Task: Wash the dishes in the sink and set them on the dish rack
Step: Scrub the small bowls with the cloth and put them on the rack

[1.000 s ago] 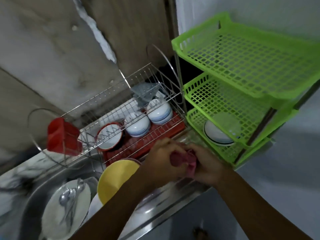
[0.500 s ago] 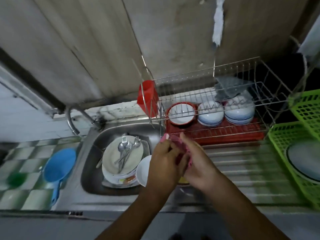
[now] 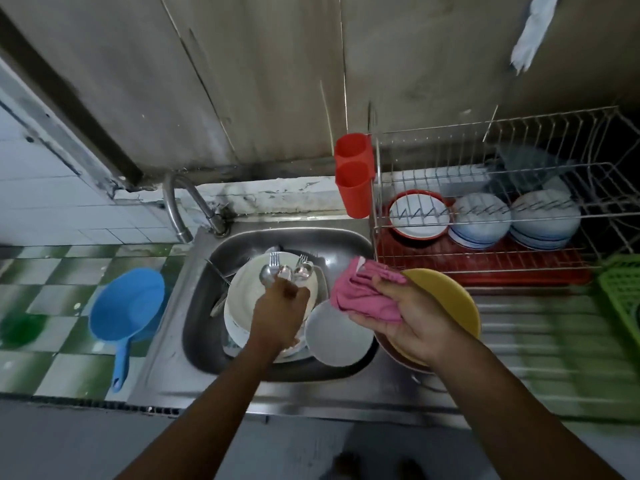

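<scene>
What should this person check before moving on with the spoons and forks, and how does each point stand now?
1. Grip: the left hand holds the spoons and forks by their handles over the sink. Ok.
2. Cloth ready: the right hand holds the pink cloth. Ok.
3. Rinse water: no stream shows at the tap. Not ok.
4. Place for them: nothing sticks out of the red cutlery holder on the dish rack. Ok.
5. Clean enough: too small to judge. Cannot tell.
</scene>
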`<state>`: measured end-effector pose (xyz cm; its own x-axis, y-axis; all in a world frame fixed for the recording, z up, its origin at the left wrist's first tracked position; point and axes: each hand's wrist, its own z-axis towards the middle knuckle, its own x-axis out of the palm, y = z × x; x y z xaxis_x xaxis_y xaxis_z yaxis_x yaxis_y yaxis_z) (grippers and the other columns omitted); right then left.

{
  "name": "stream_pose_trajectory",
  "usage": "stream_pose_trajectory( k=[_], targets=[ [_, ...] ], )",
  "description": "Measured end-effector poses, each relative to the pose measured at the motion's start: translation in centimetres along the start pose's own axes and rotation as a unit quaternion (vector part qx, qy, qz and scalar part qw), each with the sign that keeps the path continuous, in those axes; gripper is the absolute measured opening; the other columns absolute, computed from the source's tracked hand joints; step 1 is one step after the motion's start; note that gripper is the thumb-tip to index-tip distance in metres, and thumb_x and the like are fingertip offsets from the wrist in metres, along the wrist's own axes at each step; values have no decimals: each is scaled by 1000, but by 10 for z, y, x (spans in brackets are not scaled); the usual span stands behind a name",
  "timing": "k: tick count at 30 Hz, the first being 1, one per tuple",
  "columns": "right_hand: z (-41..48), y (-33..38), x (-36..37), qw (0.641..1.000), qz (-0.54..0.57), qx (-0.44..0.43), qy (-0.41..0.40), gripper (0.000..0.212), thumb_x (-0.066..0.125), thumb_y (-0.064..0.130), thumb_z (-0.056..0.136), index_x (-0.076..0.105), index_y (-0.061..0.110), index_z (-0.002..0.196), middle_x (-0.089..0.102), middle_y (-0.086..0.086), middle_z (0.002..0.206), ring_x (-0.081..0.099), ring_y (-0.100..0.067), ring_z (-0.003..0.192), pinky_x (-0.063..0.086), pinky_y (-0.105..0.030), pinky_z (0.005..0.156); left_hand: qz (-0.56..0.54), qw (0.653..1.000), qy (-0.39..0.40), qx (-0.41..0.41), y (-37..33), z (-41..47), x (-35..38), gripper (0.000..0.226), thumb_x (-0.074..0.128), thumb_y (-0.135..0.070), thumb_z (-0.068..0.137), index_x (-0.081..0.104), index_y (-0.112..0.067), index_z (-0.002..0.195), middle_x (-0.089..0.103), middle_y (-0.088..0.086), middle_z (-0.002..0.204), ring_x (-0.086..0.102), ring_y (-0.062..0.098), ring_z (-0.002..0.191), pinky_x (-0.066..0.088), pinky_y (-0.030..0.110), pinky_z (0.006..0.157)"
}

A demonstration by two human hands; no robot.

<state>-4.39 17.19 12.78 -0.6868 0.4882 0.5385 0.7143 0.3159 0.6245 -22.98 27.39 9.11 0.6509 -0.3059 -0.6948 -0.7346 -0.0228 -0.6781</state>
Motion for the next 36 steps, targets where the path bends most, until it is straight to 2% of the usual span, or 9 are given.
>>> stream_pose_trajectory(
  k=[3,6,12,16,19,21,31,33,36],
  targets=[
    [8,-1,9,1000,8,-19,-7,33,61,12,99,60,5,131,72,-18,118,71,-35,109,59,-50,90,64,976,164,-126,43,24,20,51,56,-47,99,65,1,114,73,18,105,72,34,95,59,38,81],
    [11,-4,15,999,-6,-40,-7,38,64,6,93,60,5,130,73,-16,119,70,-32,111,56,-48,94,86,952,269,-117,66,23,44,57,55,-54,99,60,-5,128,69,17,121,67,33,110,55,41,95],
    [8,-14,21,997,4,-61,-46,41,65,1,86,62,10,126,75,-14,114,73,-31,104,60,-45,87,74,954,266,-114,87,21,74,58,58,-29,102,38,-9,153,51,12,150,48,29,137,39,30,106],
    [7,-19,18,994,32,-63,-83,47,68,1,81,62,8,127,74,-16,114,74,-33,101,63,-43,78,-127,929,274,-215,101,35,87,73,72,-27,84,48,1,146,59,20,138,57,37,126,47,46,108],
    [10,-20,18,992,45,-60,-99,40,64,-1,90,62,8,129,74,-15,117,74,-32,100,64,-40,72,-223,895,272,-273,157,68,131,108,92,-31,40,56,0,138,67,18,126,66,39,111,56,56,94],
    [12,-21,20,992,51,-58,-95,40,62,-1,92,62,10,130,72,-15,121,73,-32,103,64,-40,72,-266,887,258,-276,149,65,120,95,93,-27,39,64,-2,126,71,17,115,70,37,99,61,54,83],
    [20,-17,47,995,-20,-71,-61,30,59,-1,95,61,7,124,73,-15,117,73,-29,104,62,-41,82,-112,981,141,-74,67,29,12,71,77,-56,44,69,-7,94,73,8,88,70,24,78,58,35,67],
    [22,-15,50,996,-3,-59,-62,28,59,-2,95,62,5,122,74,-17,116,74,-30,102,60,-41,81,-84,990,113,-15,59,27,-5,43,82,-47,59,63,-20,86,71,1,84,70,18,77,61,38,70],
    [22,-9,56,997,34,-43,-61,23,56,-2,96,62,5,117,76,-17,108,75,-28,97,61,-39,78,-59,996,56,39,46,25,-30,51,74,-58,58,58,-26,93,67,-1,94,65,24,91,57,47,82]
  ],
)
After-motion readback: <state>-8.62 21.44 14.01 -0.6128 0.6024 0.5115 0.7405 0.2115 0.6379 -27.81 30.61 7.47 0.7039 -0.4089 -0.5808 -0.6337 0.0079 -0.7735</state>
